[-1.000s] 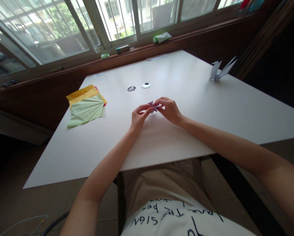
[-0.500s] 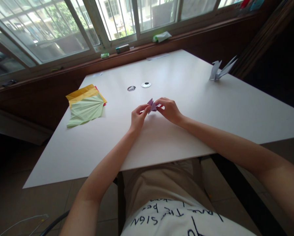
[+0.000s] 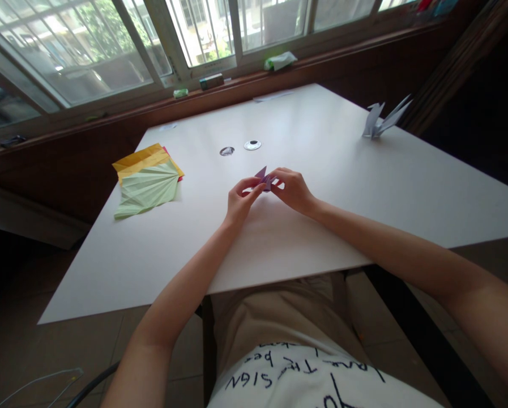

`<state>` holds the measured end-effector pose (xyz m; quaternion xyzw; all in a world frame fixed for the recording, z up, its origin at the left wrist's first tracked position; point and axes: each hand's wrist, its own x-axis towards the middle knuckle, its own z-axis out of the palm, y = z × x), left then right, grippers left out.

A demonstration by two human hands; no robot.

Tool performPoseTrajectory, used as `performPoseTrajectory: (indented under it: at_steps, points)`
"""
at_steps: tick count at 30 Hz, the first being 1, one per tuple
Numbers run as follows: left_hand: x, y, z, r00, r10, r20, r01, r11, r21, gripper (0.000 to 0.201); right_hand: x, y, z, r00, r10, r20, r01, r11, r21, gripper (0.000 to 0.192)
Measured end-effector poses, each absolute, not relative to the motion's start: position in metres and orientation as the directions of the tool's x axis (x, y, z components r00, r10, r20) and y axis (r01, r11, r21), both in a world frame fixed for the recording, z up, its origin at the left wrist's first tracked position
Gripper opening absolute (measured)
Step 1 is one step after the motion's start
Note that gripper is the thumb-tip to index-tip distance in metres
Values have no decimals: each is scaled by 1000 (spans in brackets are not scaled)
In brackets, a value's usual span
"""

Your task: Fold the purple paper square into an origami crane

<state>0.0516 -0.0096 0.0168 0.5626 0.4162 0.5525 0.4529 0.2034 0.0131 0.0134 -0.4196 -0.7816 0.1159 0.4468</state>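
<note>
A small folded piece of purple origami paper (image 3: 268, 182) is held just above the white table (image 3: 186, 255), near its middle. My left hand (image 3: 242, 197) pinches it from the left between thumb and fingers. From the right, my right hand (image 3: 293, 188) grips its other side with the fingertips. One pointed flap sticks up between the hands, and the fingers cover part of the paper.
Yellow paper (image 3: 141, 160) and creased pale green paper (image 3: 149, 190) lie overlapping at the left. Two round pieces (image 3: 252, 145) rest beyond my hands. A folded white paper crane (image 3: 379, 123) stands at the right. Behind runs a window sill with a small box (image 3: 212, 82).
The purple origami has turned a little in my fingers, and its upright flap shows taller. My left fingers have shifted slightly to the right, closer to the right hand.
</note>
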Motion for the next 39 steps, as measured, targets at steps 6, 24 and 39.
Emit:
performPoseTrajectory:
  at_steps: [6,24,39]
  points:
    - [52,-10,16,0,967,256,-40,-255,966,21,203,14,12,-251,751,611,557,628,-543,10]
    - [50,-7,10,96,976,195,72,-202,977,34,202,12,11,-287,732,617,533,658,-532,6]
    - [48,-4,7,-34,964,265,105,-261,960,11,201,13,10,-293,728,620,504,669,-547,9]
